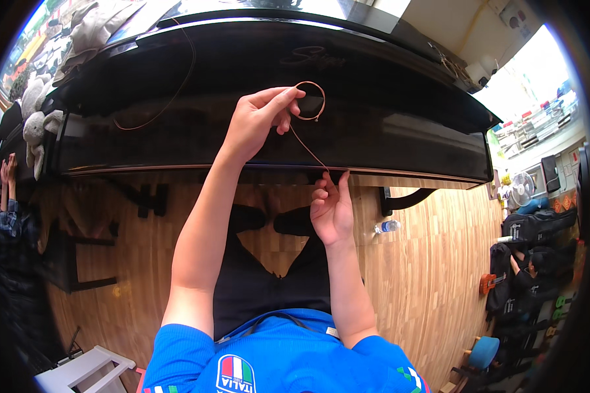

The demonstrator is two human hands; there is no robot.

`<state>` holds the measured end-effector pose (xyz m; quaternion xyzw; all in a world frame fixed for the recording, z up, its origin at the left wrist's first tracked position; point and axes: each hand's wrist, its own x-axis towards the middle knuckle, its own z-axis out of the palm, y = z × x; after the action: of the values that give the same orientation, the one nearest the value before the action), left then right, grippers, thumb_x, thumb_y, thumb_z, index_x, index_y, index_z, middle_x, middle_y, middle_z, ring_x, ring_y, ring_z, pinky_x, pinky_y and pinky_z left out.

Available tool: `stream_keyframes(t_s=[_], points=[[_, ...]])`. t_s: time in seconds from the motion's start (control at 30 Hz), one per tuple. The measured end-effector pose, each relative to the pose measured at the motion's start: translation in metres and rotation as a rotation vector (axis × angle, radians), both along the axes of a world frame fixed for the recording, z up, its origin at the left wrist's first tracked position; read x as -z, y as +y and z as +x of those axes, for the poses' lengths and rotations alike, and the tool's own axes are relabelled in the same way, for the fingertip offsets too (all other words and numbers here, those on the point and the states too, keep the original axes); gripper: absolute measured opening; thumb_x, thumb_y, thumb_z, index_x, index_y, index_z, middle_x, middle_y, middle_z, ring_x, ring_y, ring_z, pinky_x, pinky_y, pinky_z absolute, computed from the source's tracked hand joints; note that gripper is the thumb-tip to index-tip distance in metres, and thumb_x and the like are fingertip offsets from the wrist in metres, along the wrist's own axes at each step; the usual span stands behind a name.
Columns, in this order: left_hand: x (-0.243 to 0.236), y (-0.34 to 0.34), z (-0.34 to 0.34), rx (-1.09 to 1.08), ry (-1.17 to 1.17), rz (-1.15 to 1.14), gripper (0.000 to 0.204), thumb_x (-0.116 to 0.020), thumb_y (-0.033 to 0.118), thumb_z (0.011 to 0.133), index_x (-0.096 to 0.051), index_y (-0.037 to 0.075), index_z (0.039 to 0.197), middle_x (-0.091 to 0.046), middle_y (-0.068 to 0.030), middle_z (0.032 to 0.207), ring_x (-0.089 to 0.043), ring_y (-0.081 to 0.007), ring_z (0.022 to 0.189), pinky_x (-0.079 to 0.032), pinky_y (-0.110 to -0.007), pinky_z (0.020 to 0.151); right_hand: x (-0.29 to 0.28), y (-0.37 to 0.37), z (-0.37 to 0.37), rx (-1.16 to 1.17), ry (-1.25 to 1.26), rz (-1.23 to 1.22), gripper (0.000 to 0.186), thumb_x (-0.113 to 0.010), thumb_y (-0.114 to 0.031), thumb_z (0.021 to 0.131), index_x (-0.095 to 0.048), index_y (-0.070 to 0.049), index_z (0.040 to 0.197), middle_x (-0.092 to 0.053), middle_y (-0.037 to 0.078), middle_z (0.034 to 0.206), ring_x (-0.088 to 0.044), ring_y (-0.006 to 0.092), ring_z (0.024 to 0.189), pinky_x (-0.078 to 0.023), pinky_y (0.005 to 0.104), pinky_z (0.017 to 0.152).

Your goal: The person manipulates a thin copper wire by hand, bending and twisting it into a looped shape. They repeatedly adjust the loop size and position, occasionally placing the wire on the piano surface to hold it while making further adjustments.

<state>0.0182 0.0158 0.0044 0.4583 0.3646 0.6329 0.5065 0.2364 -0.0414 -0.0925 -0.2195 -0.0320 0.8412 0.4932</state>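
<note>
My left hand [263, 118] is raised over the front of a black piano [387, 144]. Its thumb and fingers pinch a thin copper-coloured wire string [323, 98], which looks like a guitar string. One part curls into a small round loop beside my fingertips, with a tiny knob at its end. From there the string slants down to my right hand [333, 213], lower and just in front of the piano's edge. The right fingers are curled at the string's lower stretch, with thumb and forefinger slightly apart; the exact grip is partly hidden.
Another thin copper-coloured strand [170, 101] curves across the piano's left part. Grey plush toys [36, 124] sit at its left end, near another person's hands [8, 169]. A plastic bottle [388, 226] lies on the wooden floor; black bags [537, 229] stand at the right.
</note>
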Motion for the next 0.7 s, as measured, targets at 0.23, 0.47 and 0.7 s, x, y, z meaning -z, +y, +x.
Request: stream_keyframes(t_s=[0.23, 0.47, 0.7], points=[[-0.002, 0.000, 0.000, 0.036, 0.033, 0.001, 0.026, -0.061, 0.020, 0.102, -0.073, 0.000, 0.111, -0.066, -0.0013, 0.079, -0.055, -0.0051, 0.060, -0.042, -0.019, 0.053, 0.026, 0.008, 0.017, -0.062, 0.185, -0.083, 0.018, -0.062, -0.021, 0.101, -0.067, -0.006, 0.108, -0.065, 0.001, 0.090, -0.062, 0.0098, 0.074, -0.057, 0.0207, 0.063], [-0.002, -0.002, 0.000, 0.010, 0.123, 0.039, 0.026, -0.063, 0.023, 0.101, -0.075, 0.001, 0.109, -0.066, -0.0004, 0.078, -0.056, -0.0054, 0.062, -0.045, -0.020, 0.057, 0.028, 0.004, 0.018, 0.187, 0.095, -0.094, 0.013, -0.060, -0.013, 0.098, -0.063, -0.003, 0.107, -0.068, 0.008, 0.100, -0.064, 0.0119, 0.078, -0.058, 0.0201, 0.062], [-0.003, -0.003, 0.004, -0.031, 0.222, 0.065, 0.026, -0.063, 0.025, 0.101, -0.076, 0.003, 0.108, -0.064, 0.0005, 0.077, -0.055, -0.0063, 0.064, -0.046, -0.021, 0.059, -0.031, -0.017, 0.067, 0.470, 0.042, 0.143, 0.017, -0.056, -0.013, 0.103, -0.059, -0.004, 0.118, -0.067, 0.008, 0.118, -0.066, 0.0102, 0.081, -0.057, 0.0192, 0.055]])
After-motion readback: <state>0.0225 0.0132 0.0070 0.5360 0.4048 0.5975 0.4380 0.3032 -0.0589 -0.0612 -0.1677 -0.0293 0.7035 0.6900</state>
